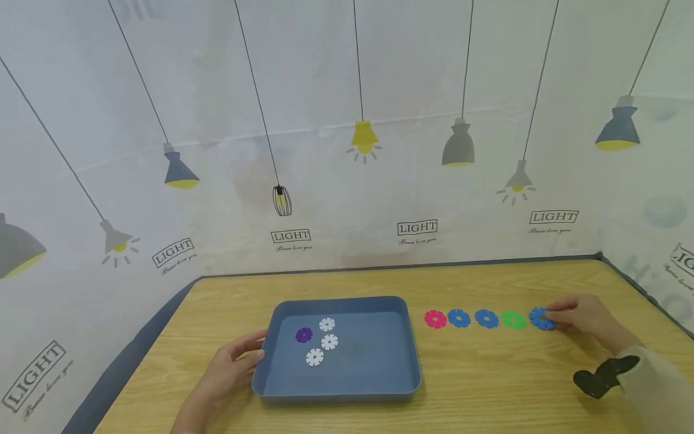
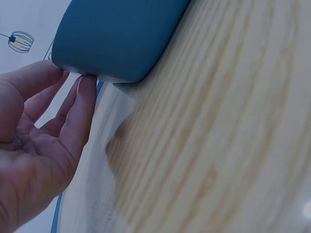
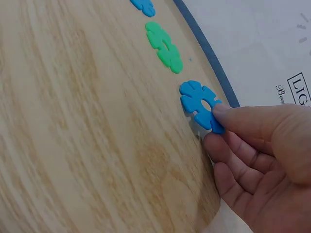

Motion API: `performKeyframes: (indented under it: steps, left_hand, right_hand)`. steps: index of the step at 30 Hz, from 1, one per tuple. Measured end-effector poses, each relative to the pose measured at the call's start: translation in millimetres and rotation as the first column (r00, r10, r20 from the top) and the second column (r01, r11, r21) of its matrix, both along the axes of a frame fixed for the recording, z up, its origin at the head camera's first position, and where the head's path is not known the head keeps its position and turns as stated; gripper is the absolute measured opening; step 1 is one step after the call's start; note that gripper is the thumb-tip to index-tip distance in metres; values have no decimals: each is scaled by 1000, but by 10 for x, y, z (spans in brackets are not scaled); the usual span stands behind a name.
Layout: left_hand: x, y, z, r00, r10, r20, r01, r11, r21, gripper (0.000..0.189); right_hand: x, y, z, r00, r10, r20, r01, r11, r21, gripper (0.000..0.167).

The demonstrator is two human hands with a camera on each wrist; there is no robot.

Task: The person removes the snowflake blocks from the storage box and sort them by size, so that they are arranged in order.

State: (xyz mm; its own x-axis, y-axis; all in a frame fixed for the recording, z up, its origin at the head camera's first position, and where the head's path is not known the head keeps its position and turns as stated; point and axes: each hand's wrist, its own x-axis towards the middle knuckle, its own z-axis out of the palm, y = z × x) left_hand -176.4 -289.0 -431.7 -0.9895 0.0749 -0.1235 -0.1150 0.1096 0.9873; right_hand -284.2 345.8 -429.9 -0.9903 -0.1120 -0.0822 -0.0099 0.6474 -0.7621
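Observation:
A blue tray point(image 1: 338, 396) lies on the wooden table, with three white notched discs point(image 1: 329, 342) and a purple notched disc point(image 1: 304, 335) in it. My left hand point(image 1: 229, 369) holds the tray at its left side; its thumb and bent fingers meet the tray wall point(image 2: 114, 41) in the left wrist view. To the right, my right hand point(image 1: 588, 319) pinches a blue notched disc point(image 3: 199, 104) between thumb and fingers, close over the table. That disc is at the right end of a row, beside a green notched disc point(image 3: 164, 47).
Further left in the row lie two more blue discs point(image 1: 486, 319) and a pink disc point(image 1: 435, 319). The wooden table point(image 1: 488, 386) ends at a wall point(image 1: 352, 205) covered in lamp-print sheeting. A black strap point(image 1: 604, 377) is at the right wrist.

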Motion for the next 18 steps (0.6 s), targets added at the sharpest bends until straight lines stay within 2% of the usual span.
performKeyframes:
  steps: [7,14,18]
  left_hand:
    - [-11,9,-4,1000,20,5,-20,1000,-6,49]
    - [-16,5,3,1000,23,14,-23,1000,-21,49]
    - [-7,5,2,1000,19,12,-19,1000,-19,50]
  right_hand:
    - [-17,-26,24,1000,4,-1,-4,998,62,42]
    - [-50,-20,3,997,38,-72,-20,972,236,36]
    - [-61,-6,-17,994,48,-93,-23,967,253,36]
